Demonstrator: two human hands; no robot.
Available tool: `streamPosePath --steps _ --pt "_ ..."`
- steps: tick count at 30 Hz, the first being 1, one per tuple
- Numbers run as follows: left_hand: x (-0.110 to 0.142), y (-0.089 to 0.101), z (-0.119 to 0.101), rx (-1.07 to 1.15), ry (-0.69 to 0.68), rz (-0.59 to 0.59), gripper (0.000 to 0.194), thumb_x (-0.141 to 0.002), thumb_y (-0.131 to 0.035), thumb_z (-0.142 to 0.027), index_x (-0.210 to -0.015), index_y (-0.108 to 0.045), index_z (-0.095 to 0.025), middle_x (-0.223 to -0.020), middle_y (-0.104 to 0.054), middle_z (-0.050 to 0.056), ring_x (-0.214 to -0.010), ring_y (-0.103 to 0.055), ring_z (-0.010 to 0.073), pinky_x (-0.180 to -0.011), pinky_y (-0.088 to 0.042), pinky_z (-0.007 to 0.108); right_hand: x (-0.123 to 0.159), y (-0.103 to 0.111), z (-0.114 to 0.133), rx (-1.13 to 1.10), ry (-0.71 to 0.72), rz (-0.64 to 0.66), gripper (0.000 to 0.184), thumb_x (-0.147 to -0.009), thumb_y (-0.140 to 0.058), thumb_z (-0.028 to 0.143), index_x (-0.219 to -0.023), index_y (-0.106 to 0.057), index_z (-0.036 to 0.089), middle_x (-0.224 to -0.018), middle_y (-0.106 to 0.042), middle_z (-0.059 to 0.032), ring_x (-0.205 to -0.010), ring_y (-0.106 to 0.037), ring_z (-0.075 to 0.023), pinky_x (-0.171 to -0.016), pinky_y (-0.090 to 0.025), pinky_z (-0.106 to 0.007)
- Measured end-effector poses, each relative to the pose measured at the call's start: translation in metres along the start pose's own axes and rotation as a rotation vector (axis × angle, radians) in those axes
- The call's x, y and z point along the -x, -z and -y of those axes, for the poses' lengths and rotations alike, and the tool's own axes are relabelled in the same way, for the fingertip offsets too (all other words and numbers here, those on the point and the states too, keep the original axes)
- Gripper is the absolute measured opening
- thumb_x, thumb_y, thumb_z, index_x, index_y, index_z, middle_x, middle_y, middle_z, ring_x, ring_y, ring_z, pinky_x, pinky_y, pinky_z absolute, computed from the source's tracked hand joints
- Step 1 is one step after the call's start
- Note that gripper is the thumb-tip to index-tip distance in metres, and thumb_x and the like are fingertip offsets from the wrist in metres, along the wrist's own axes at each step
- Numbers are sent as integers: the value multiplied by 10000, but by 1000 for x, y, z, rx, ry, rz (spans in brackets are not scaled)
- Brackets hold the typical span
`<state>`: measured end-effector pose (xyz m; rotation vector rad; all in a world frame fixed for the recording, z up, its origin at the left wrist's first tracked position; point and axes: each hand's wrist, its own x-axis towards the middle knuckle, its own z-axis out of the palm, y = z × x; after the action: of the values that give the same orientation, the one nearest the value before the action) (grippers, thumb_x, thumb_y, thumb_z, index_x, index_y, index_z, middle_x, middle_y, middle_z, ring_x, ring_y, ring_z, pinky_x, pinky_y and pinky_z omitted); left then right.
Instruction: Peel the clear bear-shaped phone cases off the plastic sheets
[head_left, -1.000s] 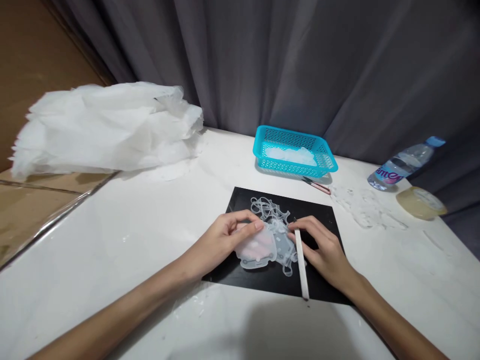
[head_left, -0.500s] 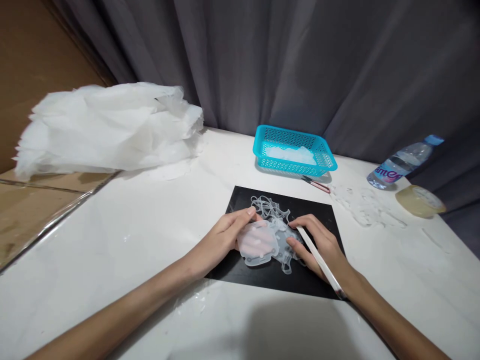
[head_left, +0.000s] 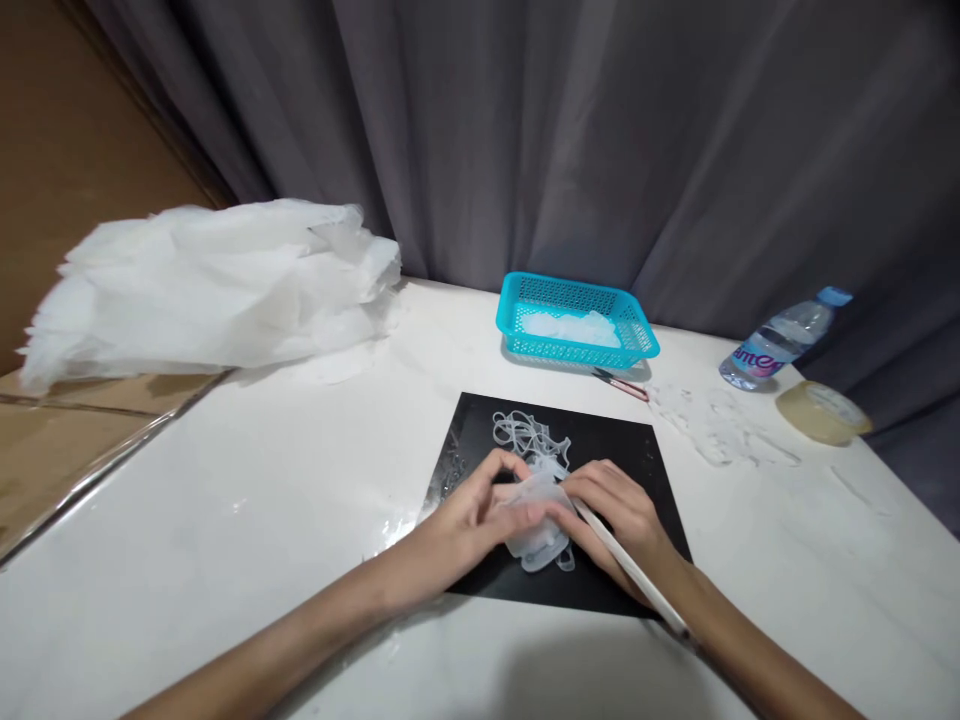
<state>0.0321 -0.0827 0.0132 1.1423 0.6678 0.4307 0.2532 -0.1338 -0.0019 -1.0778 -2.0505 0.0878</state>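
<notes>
Showing purple lettering on the bottle label (head_left: 757, 357) at the far right, reading roughly as "ame", but curving out of view and blurring too much to tell fully. Seeing small print on the tape roll (head_left: 825, 412) just near of the bottle (head_left: 795, 328), too faint to read.

Clamping the translucent sheet (head_left: 541, 552) between thumb and fingers of the left hand (head_left: 465, 520), with the sheet lying at the fingertips, to the right of the palm. Touching the right edge of the sheet with the fingertips of the right hand (head_left: 622, 515), while holding the slim white tool (head_left: 634, 570) slantwise in the same hand, running back towards the wrist.

Working over the black mat (head_left: 615, 440) on the white surface (head_left: 262, 540), with clear looping strips (head_left: 525, 432) lying just beyond the fingers. Seeing the blue basket (head_left: 570, 352) beyond the mat, holding thin white pieces (head_left: 571, 327), and a pinkish-handled tool (head_left: 628, 387) lying by its near side. Spreading to the right of that, finding thin clear scraps (head_left: 720, 425). Seeing a white sheet bundle (head_left: 217, 290) at the far left, resting partly over cardboard (head_left: 82, 430), and a grey curtain (head_left: 480, 150) hanging behind.
</notes>
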Motion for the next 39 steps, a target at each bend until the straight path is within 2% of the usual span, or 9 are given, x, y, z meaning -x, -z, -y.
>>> streamPosePath --steps 3,6,9,12,16,19,27,34,39 --pt "-2 -3 10 -72 -77 10 402 -972 -706 -469 -1164 -421 -259 -1003 -621 -13 -885 -603 144 -827 -474 289 -6 -1 -3 18 19 -54 90 -1000 -651 120 -952 -651 196 -820 -709 -39 -743 -650 -181 -740 -506 -347" --pt "-2 0 17 -356 -213 -78 350 -1031 -614 -432 -1281 -424 -277 -1212 -618 58 -1143 -610 214 -1039 -473 399 -20 8 -22 109 30 -140 96 -1003 -641 137 -937 -661 204 -820 -711 -45 -737 -647 -193 -728 -501 -354" --pt "2 8 13 -711 -285 -149 311 -1076 -533 -381 -1367 -454 -302 -1375 -579 89 -1287 -557 248 -1139 -419 451 -52 29 -60 240 -40 -270 161 -1038 -604 232 -892 -672 217 -811 -688 -47 -735 -639 -205 -728 -503 -356" --pt "4 17 4 -967 -361 -124 245 -1099 -480 -342 -1334 -518 -286 -1437 -579 93 -1341 -532 267 -1155 -409 468 -96 47 -108 432 -79 -373 274 -1073 -551 342 -879 -681 199 -814 -668 -68 -761 -634 -228 -748 -496 -369" --pt "1 24 -1 -1217 -430 -74 271 -1101 -494 -375 -1336 -575 -266 -1521 -569 79 -1394 -498 289 -1167 -403 479 -130 47 -145 477 7 -100 324 -1077 -541 416 -941 -713 178 -887 -710 -102 -846 -676 -256 -772 -514 -376" --pt "0 23 1 -1326 -448 -118 364 -1094 -506 -416 -1413 -565 -252 -1505 -591 88 -1362 -526 302 -1145 -424 487 -116 32 -130 438 42 -17 292 -1091 -524 363 -973 -716 177 -918 -736 -97 -877 -700 -244 -819 -534 -377" --pt "-3 28 7 -1445 -478 -314 671 -994 -609 -593 -1475 -527 -134 -1435 -609 190 -1307 -554 389 -1120 -421 576 -15 10 -33 253 -16 53 137 -1043 -621 278 -1135 -667 187 -965 -716 -92 -880 -700 -235 -795 -588 -390" --pt "-6 24 10 -1139 -444 -354 176 -1002 -656 -373 -1097 -644 -226 -1330 -605 101 -1284 -526 320 -1104 -406 518 11 14 -24 168 -141 229 266 -1022 -657 304 -1263 -604 204 -1085 -691 -106 -1005 -683 -287 -895 -600 -480" --pt "-7 18 4 -767 -254 -125 67 -960 -609 -204 -959 -545 -226 -965 -638 6 -928 -599 200 -869 -472 355 9 12 -23 94 -187 245 286 -1035 -636 286 -1305 -580 212 -1148 -676 -111 -1067 -656 -283 -949 -580 -480"
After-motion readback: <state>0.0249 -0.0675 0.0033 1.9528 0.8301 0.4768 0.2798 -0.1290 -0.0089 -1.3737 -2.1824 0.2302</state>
